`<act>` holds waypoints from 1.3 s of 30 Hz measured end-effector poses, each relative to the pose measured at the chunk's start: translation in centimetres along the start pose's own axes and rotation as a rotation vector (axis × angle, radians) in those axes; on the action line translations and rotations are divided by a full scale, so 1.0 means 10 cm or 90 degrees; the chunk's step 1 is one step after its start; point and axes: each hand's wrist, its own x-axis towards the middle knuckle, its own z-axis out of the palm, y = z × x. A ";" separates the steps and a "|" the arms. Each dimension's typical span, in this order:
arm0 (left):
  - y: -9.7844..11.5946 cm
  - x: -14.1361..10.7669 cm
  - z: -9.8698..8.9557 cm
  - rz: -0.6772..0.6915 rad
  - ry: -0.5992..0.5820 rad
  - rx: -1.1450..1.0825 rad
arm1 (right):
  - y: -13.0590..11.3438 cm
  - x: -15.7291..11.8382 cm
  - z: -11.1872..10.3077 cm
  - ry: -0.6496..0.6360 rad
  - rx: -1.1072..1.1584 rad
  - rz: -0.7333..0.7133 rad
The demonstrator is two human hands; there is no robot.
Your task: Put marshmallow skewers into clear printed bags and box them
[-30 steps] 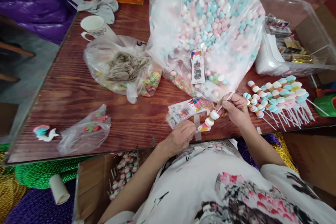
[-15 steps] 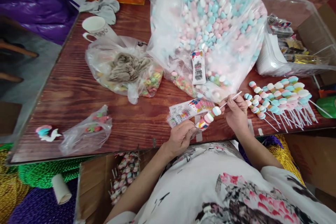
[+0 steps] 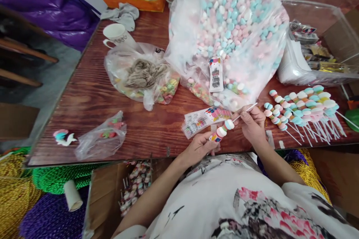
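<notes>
White and pale-blue candy skewer (image 3: 221,131), aslant between left hand (image 3: 198,147) and right hand (image 3: 254,125), by the near edge of the desk (image 3: 151,132).

Left fingers pinch its near end, where a printed wrapper (image 3: 215,137) shows; right thumb and fingers pinch the thin white stick (image 3: 237,118); neither hand spread; judged light, fingertip work only; rounded pieces look soft, marshmallow-like, likely to dent if squeezed; stick probably stiff lengthwise, though a sideways push might bend it; wrapper likely slick and quick to crease; best hold: bare stick close behind the last sweet, plus a loose pinch at the wrapped end; similar skewers (image 3: 307,107) lie heaped just beyond the right hand.
</notes>
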 end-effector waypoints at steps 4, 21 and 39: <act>0.07 0.02 0.04 -0.081 -0.034 -0.028 | 0.02 -0.05 0.03 -0.068 -0.005 0.005; 0.45 0.11 0.01 0.004 -0.059 0.259 | -0.06 -0.23 0.02 -0.080 -0.050 0.077; 0.37 0.16 -0.12 -0.034 0.063 0.257 | 0.04 -0.01 0.13 -0.098 -0.096 0.017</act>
